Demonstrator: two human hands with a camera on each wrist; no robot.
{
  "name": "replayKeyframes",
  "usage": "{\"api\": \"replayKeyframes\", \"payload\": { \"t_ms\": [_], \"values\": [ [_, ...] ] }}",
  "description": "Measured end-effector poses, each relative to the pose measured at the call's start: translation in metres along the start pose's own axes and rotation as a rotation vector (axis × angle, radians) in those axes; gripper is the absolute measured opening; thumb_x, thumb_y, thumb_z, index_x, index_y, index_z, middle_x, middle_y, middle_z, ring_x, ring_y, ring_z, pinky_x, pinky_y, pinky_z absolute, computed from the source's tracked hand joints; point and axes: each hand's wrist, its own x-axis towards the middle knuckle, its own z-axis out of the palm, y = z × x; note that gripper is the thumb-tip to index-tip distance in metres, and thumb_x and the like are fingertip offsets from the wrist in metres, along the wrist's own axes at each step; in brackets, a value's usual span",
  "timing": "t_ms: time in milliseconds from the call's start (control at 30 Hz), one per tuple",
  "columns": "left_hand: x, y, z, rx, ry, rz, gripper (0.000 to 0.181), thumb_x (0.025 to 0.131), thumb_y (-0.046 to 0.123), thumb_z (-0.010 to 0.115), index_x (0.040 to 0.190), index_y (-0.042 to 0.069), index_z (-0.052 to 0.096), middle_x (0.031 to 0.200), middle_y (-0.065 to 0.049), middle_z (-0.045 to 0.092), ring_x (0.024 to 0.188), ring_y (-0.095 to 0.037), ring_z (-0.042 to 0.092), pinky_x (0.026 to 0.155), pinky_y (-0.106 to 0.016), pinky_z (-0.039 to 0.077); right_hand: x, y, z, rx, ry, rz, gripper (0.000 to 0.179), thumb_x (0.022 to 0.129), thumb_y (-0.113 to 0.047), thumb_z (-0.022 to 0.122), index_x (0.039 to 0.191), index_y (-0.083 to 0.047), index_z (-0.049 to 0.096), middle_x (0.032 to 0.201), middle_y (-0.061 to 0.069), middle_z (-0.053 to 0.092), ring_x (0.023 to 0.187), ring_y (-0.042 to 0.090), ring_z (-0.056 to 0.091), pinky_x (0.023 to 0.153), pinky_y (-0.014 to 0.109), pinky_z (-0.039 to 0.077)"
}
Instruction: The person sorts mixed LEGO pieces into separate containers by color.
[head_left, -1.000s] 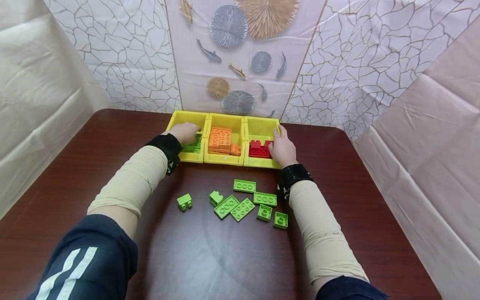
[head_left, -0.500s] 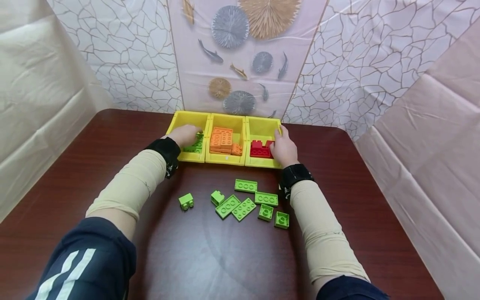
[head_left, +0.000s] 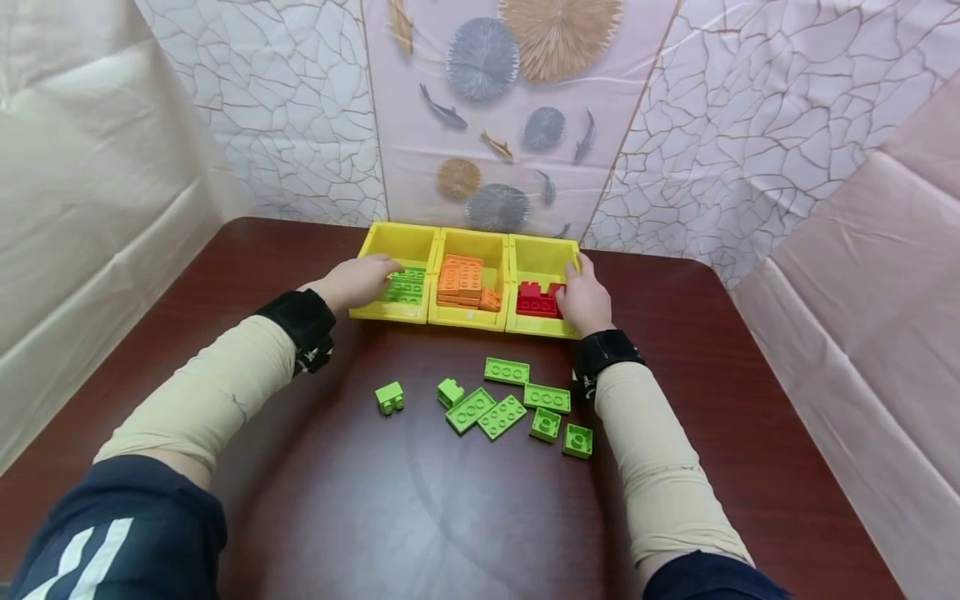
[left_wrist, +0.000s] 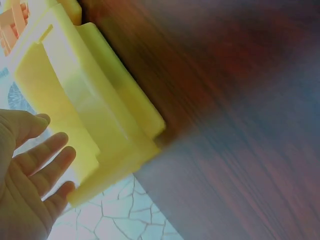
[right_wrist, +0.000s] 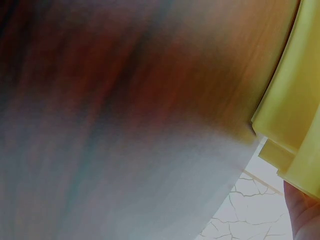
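Three yellow bins stand joined in a row at the back of the table. The left bin (head_left: 401,237) holds green toy building bricks (head_left: 407,286). In the middle bin (head_left: 491,243) is a stack of orange bricks (head_left: 460,277), and the right bin (head_left: 534,247) has red bricks (head_left: 536,300). My left hand (head_left: 356,282) hovers at the left bin's outer side, fingers spread and bare in the left wrist view. My right hand (head_left: 587,298) grips the right bin's outer wall, thumb inside near the red bricks; the right wrist view shows only part of its fingers (right_wrist: 302,212).
Several green bricks lie loose on the dark wooden table (head_left: 420,500) in front of the bins, among them a flat one (head_left: 507,371) and a small one (head_left: 389,397) apart at the left. A patterned cloth backdrop (head_left: 300,108) rises behind the table.
My left hand has drawn back leftward out of the left bin, uncovering more of its green bricks. My right hand stays on the right bin. The head view has shifted slightly.
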Motion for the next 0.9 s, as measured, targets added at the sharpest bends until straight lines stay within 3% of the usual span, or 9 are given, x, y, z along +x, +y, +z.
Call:
{"api": "replayKeyframes", "payload": {
  "t_ms": [133, 233, 333, 467, 600, 767, 900],
  "values": [
    [-0.01, 0.007, -0.004, 0.004, 0.034, 0.024, 0.038, 0.092, 0.009, 0.048, 0.13, 0.005, 0.053, 0.127, -0.015, 0.052, 0.114, -0.026, 0.048, 0.096, -0.043, 0.039, 0.0, 0.004, -0.002, -0.003, 0.009, 0.001, 0.051, 0.092, -0.016, 0.055, 0.137, 0.002, 0.041, 0.147, 0.017, 0.022, 0.089, 0.035, 0.058, 0.082, 0.046, 0.048],
    [-0.022, 0.023, -0.006, 0.015, 0.068, 0.092, 0.035, 0.092, 0.009, 0.049, 0.126, 0.004, 0.056, 0.123, -0.013, 0.056, 0.113, -0.025, 0.051, 0.094, -0.042, 0.041, -0.001, 0.005, -0.002, 0.001, -0.001, -0.005, 0.051, 0.092, -0.017, 0.055, 0.137, 0.002, 0.04, 0.148, 0.017, 0.022, 0.089, 0.035, 0.058, 0.082, 0.046, 0.049],
    [-0.038, 0.046, -0.002, 0.033, 0.101, 0.22, 0.03, 0.091, 0.009, 0.05, 0.119, 0.005, 0.061, 0.115, -0.01, 0.062, 0.109, -0.023, 0.056, 0.089, -0.04, 0.045, -0.001, 0.002, -0.001, 0.001, -0.012, -0.011, 0.051, 0.092, -0.017, 0.054, 0.138, 0.002, 0.04, 0.148, 0.017, 0.021, 0.09, 0.035, 0.057, 0.082, 0.046, 0.049],
    [-0.051, 0.083, 0.007, 0.059, 0.139, 0.407, 0.019, 0.09, 0.009, 0.052, 0.104, 0.01, 0.065, 0.09, -0.002, 0.065, 0.084, -0.018, 0.061, 0.074, -0.035, 0.049, -0.001, 0.001, 0.0, 0.002, 0.0, -0.018, 0.05, 0.092, -0.016, 0.053, 0.137, 0.003, 0.041, 0.148, 0.017, 0.021, 0.091, 0.035, 0.057, 0.081, 0.045, 0.049],
    [-0.046, 0.113, 0.014, 0.106, 0.14, 0.508, 0.013, 0.09, 0.011, 0.055, 0.099, 0.012, 0.064, 0.079, 0.002, 0.06, 0.071, -0.015, 0.058, 0.063, -0.032, 0.048, -0.001, 0.003, 0.001, 0.003, 0.009, -0.02, 0.05, 0.092, -0.015, 0.053, 0.137, 0.003, 0.042, 0.148, 0.016, 0.022, 0.094, 0.035, 0.057, 0.082, 0.045, 0.048],
    [-0.023, 0.142, 0.023, 0.175, 0.03, 0.511, 0.025, 0.091, 0.018, 0.055, 0.114, 0.014, 0.063, 0.1, 0.001, 0.063, 0.09, -0.014, 0.06, 0.071, -0.032, 0.049, 0.0, 0.005, 0.002, -0.002, 0.002, -0.01, 0.05, 0.092, -0.016, 0.053, 0.137, 0.002, 0.042, 0.148, 0.016, 0.021, 0.092, 0.034, 0.058, 0.081, 0.045, 0.049],
    [-0.011, 0.16, 0.033, 0.236, 0.003, 0.535, 0.026, 0.089, 0.021, 0.058, 0.114, 0.016, 0.062, 0.1, 0.001, 0.061, 0.09, -0.014, 0.059, 0.071, -0.031, 0.048, 0.002, 0.003, 0.003, -0.001, -0.011, 0.005, 0.051, 0.092, -0.018, 0.053, 0.138, 0.002, 0.041, 0.149, 0.015, 0.021, 0.092, 0.034, 0.058, 0.083, 0.045, 0.048]
  ]
}}
